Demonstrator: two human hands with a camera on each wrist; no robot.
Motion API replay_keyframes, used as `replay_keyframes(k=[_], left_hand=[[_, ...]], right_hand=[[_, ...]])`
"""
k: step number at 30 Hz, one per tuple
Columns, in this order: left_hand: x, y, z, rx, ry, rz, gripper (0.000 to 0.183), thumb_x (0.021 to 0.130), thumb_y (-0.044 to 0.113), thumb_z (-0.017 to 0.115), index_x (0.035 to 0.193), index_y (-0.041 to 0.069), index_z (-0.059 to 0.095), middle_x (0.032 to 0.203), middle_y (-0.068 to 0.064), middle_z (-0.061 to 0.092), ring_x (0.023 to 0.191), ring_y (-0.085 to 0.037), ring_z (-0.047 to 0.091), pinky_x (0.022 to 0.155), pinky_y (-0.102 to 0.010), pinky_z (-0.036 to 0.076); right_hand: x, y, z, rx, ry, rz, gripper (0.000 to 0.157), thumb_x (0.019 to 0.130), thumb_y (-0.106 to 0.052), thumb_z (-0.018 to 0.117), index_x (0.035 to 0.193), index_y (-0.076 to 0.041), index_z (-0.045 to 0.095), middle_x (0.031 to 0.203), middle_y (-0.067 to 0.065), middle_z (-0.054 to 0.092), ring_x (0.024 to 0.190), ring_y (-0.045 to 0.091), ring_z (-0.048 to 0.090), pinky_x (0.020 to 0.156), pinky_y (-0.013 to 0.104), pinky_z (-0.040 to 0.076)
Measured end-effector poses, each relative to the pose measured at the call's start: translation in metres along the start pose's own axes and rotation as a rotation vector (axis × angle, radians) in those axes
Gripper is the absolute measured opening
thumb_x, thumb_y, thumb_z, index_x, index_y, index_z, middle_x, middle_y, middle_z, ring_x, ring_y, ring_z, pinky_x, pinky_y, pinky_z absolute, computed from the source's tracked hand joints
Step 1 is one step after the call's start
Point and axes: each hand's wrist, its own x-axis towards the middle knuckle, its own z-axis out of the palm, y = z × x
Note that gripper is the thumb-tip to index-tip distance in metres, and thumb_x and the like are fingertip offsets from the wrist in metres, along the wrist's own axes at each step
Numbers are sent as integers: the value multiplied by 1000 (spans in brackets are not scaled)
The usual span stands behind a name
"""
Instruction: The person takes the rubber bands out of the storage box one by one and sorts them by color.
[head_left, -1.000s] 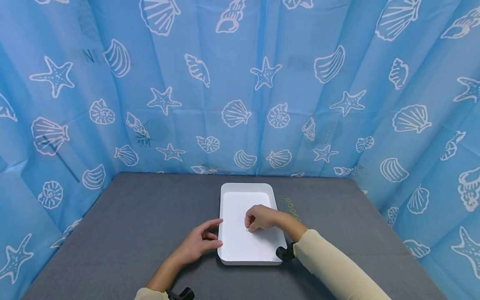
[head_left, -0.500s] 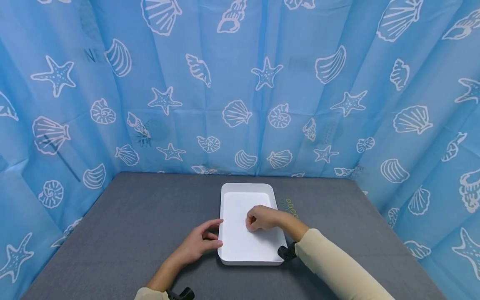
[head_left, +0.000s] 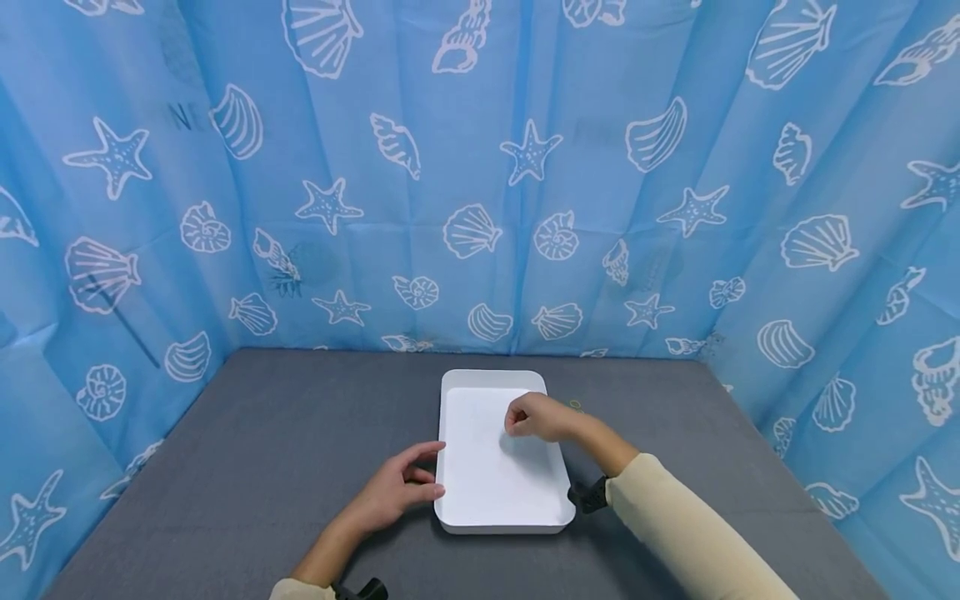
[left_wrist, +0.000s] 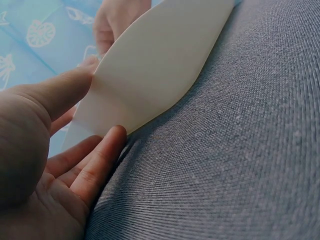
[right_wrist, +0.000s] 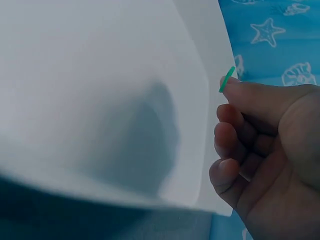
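Observation:
A white rectangular tray (head_left: 480, 504) lies on the grey cloth. Over its right half my right hand (head_left: 542, 417) has its fingers curled. The right wrist view shows a small thin green ring (right_wrist: 227, 79) pinched at the tips of that hand, seen almost edge-on above the tray floor. My left hand (head_left: 393, 490) rests at the tray's left side with relaxed fingers. In the left wrist view, its thumb lies at the rim and its other fingertips touch the outer wall (left_wrist: 150, 65).
A small yellow ring (head_left: 575, 404) shows beyond the tray's right edge, with the right forearm close in front. The grey-covered table (head_left: 300, 417) runs back to a blue curtain (head_left: 420, 250) printed with shells and starfish.
My right hand has risen from the middle of the tray toward its far right side. The forearm now covers more of the rings there. My left hand stays where it was.

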Motion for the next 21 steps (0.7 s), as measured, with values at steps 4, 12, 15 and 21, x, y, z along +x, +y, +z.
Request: replay_keyframes(k=[4, 12, 15, 21], left_hand=[[-1, 1, 1, -6, -11, -10, 60, 75, 25, 67, 128, 19, 40, 122, -9, 43, 87, -19, 53, 67, -30, 44], [-9, 26, -1, -26, -21, -28, 60, 76, 22, 66, 129, 14, 40, 122, -15, 41, 88, -24, 52, 67, -32, 43], [-11, 30, -1, -15, -17, -32, 59, 76, 22, 66, 129, 13, 40, 122, -15, 41, 88, -23, 52, 67, -31, 43], [-9, 25, 0, -17, -21, -27, 59, 76, 22, 66, 129, 14, 40, 122, -14, 41, 88, -23, 52, 66, -31, 44]], right_hand=[[-9, 3, -5, 28, 48, 19, 6, 83, -9, 57, 77, -7, 59, 70, 1, 54, 63, 13, 46, 59, 29, 40], [-27, 17, -14, 34, 175, 42, 4, 81, -8, 58, 77, -7, 57, 70, 1, 52, 63, 15, 46, 57, 29, 39], [-33, 27, -16, 38, 214, 35, 4, 81, -8, 58, 78, -7, 57, 69, 1, 51, 62, 15, 45, 56, 29, 39], [-46, 52, -15, -5, 277, 17, 5, 82, -7, 57, 77, -5, 57, 68, 0, 51, 60, 14, 45, 55, 29, 38]])
